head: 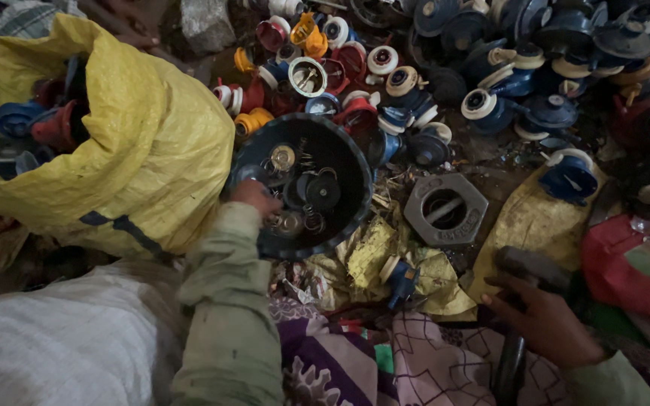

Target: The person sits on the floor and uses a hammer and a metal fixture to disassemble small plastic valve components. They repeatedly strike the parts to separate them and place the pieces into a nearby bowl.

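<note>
My left hand [253, 195] reaches into a dark round bowl [355, 162] that holds several metal springs and small round discs; its fingers rest on the bowl's left inner side, and whether they pinch a part is hidden. My right hand [543, 319] lies low at the right, fingers curled over the head and dark handle of a hammer [524, 289]. A small blue and white plastic valve part [400, 277] lies between the hands on crumpled yellow paper.
A yellow sack [144, 143] with blue and red parts stands at the left. A large heap of blue, red, orange and white plastic parts [490, 68] fills the back. A grey octagonal metal block [445, 210] sits right of the bowl. White sack at lower left.
</note>
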